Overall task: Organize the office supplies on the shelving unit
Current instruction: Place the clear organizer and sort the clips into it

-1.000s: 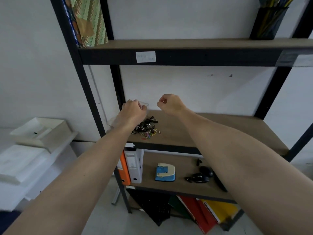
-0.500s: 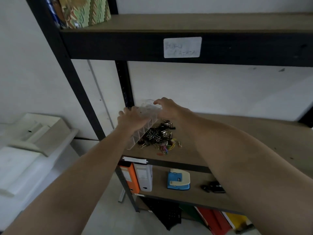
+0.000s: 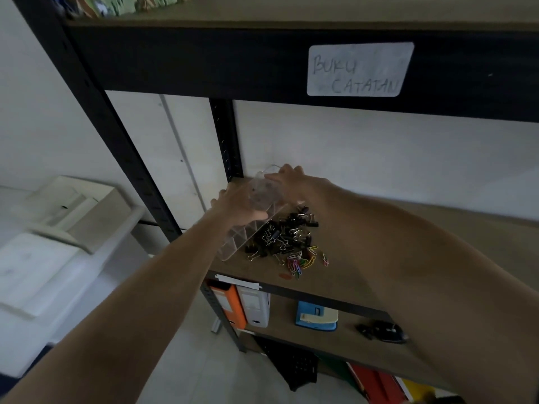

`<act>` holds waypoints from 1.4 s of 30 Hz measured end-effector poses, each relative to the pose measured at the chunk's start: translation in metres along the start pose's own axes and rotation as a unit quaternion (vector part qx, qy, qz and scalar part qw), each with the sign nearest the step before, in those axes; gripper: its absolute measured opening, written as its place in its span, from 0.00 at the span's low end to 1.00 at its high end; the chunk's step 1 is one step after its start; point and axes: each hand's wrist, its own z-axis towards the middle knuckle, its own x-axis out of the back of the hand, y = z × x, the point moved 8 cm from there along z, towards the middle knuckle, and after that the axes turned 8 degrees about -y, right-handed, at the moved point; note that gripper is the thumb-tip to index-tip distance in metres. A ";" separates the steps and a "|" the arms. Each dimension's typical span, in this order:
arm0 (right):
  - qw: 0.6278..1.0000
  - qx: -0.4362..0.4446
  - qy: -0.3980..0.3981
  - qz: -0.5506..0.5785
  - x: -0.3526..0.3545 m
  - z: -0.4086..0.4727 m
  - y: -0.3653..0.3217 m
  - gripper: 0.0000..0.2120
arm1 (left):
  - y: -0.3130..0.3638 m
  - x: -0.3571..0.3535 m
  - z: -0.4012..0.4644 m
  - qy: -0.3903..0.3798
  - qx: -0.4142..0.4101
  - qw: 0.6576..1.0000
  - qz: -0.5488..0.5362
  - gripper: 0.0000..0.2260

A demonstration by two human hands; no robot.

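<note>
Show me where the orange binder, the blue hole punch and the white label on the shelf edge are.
orange binder (image 3: 229, 304): head view, on its spine.
blue hole punch (image 3: 316, 316): head view, on its top.
white label (image 3: 358, 70): head view, on its handwritten middle.

On the middle shelf (image 3: 364, 258), a compartment tray (image 3: 248, 237) sits tilted at the left end, just beside the rear upright post (image 3: 226, 141). Left hand (image 3: 233, 204) is on its near-left side, right hand (image 3: 287, 177) at its far end. Right of the tray lies a pile of binder clips (image 3: 284, 234), touching it; paper clips (image 3: 303, 262) spread in front of that pile. The label (image 3: 360, 70) is on the shelf edge above. Below, binders (image 3: 242, 306) stand left, a hole punch (image 3: 316, 316) to their right.
</note>
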 end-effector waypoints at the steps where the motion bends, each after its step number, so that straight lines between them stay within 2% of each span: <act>1: 1.000 -0.003 -0.004 0.001 -0.001 0.001 0.002 0.45 | 0.003 0.001 -0.002 -0.008 -0.010 1.000 0.001 0.47; 5: 0.999 -0.042 -0.032 0.009 -0.007 -0.001 0.021 0.45 | 0.026 0.008 -0.013 -0.025 -0.062 0.998 0.016 0.43; 9: 0.997 -0.066 -0.009 0.033 -0.006 -0.012 0.041 0.42 | 0.047 0.011 -0.012 -0.042 -0.125 0.991 0.014 0.39; 11: 0.997 -0.072 0.005 0.040 -0.004 -0.018 0.049 0.43 | 0.052 0.012 -0.007 -0.055 -0.136 0.988 0.046 0.40; 19: 0.994 -0.111 -0.007 -0.009 -0.007 -0.052 0.091 0.61 | 0.096 0.002 0.008 -0.097 -0.195 0.971 0.096 0.43; 24: 0.992 -0.125 0.008 0.023 -0.011 -0.071 0.115 0.66 | 0.133 -0.003 0.018 -0.106 -0.232 0.962 0.102 0.44; 28: 0.991 -0.122 0.018 0.042 -0.016 -0.077 0.118 0.63 | 0.153 -0.006 0.016 -0.094 -0.257 0.951 0.143 0.45; 32: 0.988 -0.117 0.078 0.066 -0.010 -0.079 0.119 0.60 | 0.152 -0.004 0.013 -0.079 -0.268 0.949 0.147 0.44; 34: 0.986 -0.124 0.089 0.071 -0.003 -0.079 0.119 0.59 | 0.149 0.004 0.004 -0.019 -0.287 0.948 0.138 0.40; 35: 0.985 -0.129 0.090 0.075 0.000 -0.080 0.119 0.59 | 0.146 0.009 -0.005 0.043 -0.309 0.940 0.136 0.35; 37: 0.983 -0.140 0.090 0.078 0.006 -0.083 0.120 0.59 | 0.139 0.009 -0.029 0.157 -0.374 0.906 0.120 0.22; 38: 0.983 -0.144 0.089 0.076 0.008 -0.084 0.120 0.60 | 0.133 0.001 -0.039 0.164 -0.407 0.892 0.107 0.19; 39: 0.982 -0.148 0.089 0.074 0.008 -0.085 0.121 0.60 | 0.127 -0.013 -0.045 0.131 -0.428 0.889 0.099 0.17; 41: 0.981 -0.159 0.090 0.072 0.009 -0.086 0.121 0.60 | 0.117 -0.041 -0.048 0.051 -0.426 0.897 0.112 0.17; 42: 0.980 -0.165 0.090 0.072 0.008 -0.086 0.121 0.60 | 0.113 -0.049 -0.046 0.040 -0.419 0.900 0.114 0.16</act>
